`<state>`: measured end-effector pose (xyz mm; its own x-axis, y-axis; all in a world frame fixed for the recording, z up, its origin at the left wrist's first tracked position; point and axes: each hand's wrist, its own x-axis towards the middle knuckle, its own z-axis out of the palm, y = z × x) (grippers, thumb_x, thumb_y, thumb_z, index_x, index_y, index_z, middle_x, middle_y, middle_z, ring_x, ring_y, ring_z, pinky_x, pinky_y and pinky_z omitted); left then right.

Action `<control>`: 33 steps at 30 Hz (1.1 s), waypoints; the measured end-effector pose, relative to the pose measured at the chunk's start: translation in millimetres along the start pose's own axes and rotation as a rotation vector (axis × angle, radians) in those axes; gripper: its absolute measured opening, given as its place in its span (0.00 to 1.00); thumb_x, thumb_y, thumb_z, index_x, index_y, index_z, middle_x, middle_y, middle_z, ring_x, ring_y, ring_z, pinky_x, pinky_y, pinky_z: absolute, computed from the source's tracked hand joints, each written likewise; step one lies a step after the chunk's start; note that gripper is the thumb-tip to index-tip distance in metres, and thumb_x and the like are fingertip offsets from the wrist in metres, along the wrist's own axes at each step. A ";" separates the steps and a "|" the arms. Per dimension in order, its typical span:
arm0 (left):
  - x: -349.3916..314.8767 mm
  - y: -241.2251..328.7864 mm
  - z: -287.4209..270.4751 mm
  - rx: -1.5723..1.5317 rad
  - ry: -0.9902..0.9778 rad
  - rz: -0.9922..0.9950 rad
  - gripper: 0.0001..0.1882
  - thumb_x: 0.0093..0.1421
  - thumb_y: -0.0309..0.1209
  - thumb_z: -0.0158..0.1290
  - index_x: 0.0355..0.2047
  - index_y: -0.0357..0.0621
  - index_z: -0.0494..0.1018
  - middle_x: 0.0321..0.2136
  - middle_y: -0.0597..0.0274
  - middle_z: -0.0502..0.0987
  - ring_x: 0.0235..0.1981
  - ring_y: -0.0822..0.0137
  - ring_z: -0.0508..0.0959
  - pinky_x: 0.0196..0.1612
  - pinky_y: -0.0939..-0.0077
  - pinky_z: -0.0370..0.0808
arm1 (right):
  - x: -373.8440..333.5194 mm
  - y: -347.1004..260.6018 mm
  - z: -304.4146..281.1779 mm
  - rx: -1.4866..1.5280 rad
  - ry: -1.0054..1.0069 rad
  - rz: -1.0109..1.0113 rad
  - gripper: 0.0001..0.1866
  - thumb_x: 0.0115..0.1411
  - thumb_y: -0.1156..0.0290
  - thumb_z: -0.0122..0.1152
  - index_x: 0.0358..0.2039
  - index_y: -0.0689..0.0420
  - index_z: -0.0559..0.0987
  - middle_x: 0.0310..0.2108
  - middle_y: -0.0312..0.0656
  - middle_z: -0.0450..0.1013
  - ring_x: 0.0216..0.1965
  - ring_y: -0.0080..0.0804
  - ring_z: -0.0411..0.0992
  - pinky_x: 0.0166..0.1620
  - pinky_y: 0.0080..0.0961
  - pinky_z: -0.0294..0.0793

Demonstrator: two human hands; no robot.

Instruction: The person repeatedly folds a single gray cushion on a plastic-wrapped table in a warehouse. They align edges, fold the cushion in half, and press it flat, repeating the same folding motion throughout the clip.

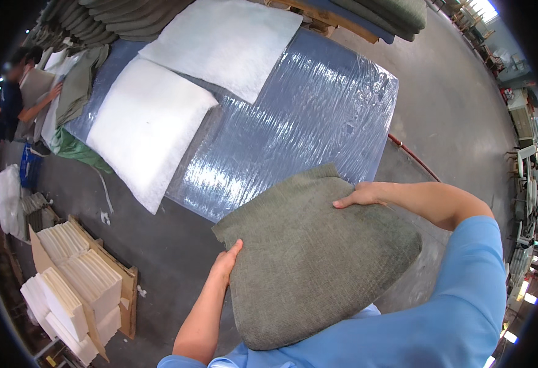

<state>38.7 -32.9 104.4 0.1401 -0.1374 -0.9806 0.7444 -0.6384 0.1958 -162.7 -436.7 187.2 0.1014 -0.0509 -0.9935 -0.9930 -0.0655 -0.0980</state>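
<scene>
A grey-green fabric seat cushion (324, 257) is held up in front of my body, its narrower end toward the table and its wide rounded end against me. My left hand (227, 259) grips its left edge, thumb on top and the other fingers hidden underneath. On the far right edge my right hand (364, 194) is closed the same way, thumb lying on the fabric. Just beyond the cushion is a table wrapped in clear plastic film (299, 116). Two white wadding pieces lie on it: a nearer pad (149, 126) overhanging the front edge, and a farther sheet (226, 46).
Stacked grey-green cushions (127, 18) stand at the far left, with more (391, 15) at the far right. A co-worker (20, 92) handles fabric at the left. White foam blocks (91, 273) sit on a wooden pallet at lower left. A reddish pole (413, 156) juts beside the table.
</scene>
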 end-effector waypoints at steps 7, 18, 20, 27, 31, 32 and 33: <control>28.8 18.5 4.3 0.068 0.099 -0.016 0.45 0.63 0.56 0.61 0.63 0.24 0.68 0.60 0.40 0.74 0.59 0.49 0.76 0.60 0.57 0.73 | 42.7 -10.7 -7.5 -0.103 0.112 -0.033 0.57 0.53 0.33 0.71 0.67 0.70 0.67 0.68 0.63 0.62 0.70 0.56 0.62 0.68 0.46 0.65; 61.3 7.9 -0.5 0.034 0.128 0.087 0.40 0.64 0.54 0.60 0.60 0.28 0.73 0.58 0.44 0.77 0.57 0.53 0.78 0.59 0.60 0.74 | 92.4 -16.3 -0.9 -0.331 0.444 -0.054 0.55 0.62 0.27 0.52 0.63 0.73 0.70 0.67 0.65 0.64 0.68 0.60 0.63 0.68 0.47 0.63; 56.3 8.6 5.9 0.066 0.179 0.129 0.37 0.65 0.53 0.59 0.59 0.28 0.74 0.57 0.44 0.77 0.57 0.54 0.78 0.58 0.60 0.74 | 87.5 -6.8 -2.9 -0.236 0.442 -0.049 0.52 0.66 0.29 0.47 0.64 0.72 0.70 0.68 0.63 0.63 0.69 0.59 0.62 0.68 0.48 0.63; -25.0 -38.5 2.9 -0.062 -0.020 0.375 0.41 0.69 0.46 0.56 0.72 0.32 0.55 0.64 0.46 0.70 0.61 0.54 0.74 0.61 0.61 0.73 | 11.2 74.9 13.2 0.586 0.088 -0.309 0.39 0.73 0.37 0.40 0.67 0.58 0.72 0.68 0.52 0.65 0.71 0.45 0.62 0.70 0.44 0.61; -163.2 -85.9 26.5 -0.232 -0.176 0.539 0.37 0.73 0.42 0.50 0.74 0.38 0.51 0.68 0.47 0.65 0.64 0.53 0.71 0.64 0.58 0.70 | -77.2 144.9 41.8 0.974 -0.016 -0.636 0.37 0.75 0.39 0.36 0.65 0.56 0.74 0.68 0.50 0.66 0.70 0.44 0.62 0.69 0.43 0.63; -174.4 -94.6 17.9 -0.296 -0.231 0.571 0.36 0.74 0.44 0.49 0.74 0.38 0.52 0.68 0.48 0.64 0.65 0.53 0.70 0.64 0.56 0.70 | -96.1 147.3 52.1 1.081 -0.023 -0.720 0.37 0.75 0.39 0.35 0.62 0.57 0.76 0.68 0.50 0.66 0.70 0.44 0.62 0.69 0.42 0.63; -185.7 -91.5 18.6 -0.342 -0.230 0.582 0.35 0.74 0.46 0.47 0.73 0.38 0.54 0.68 0.49 0.65 0.65 0.54 0.70 0.64 0.56 0.70 | -106.9 147.4 60.0 1.181 -0.034 -0.815 0.38 0.76 0.39 0.33 0.60 0.58 0.78 0.67 0.49 0.67 0.70 0.44 0.62 0.69 0.41 0.63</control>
<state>-67.5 36.9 268.7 0.4643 -0.5638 -0.6830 0.7589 -0.1443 0.6350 -323.5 -381.1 275.6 0.6716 -0.3778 -0.6374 -0.1293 0.7873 -0.6028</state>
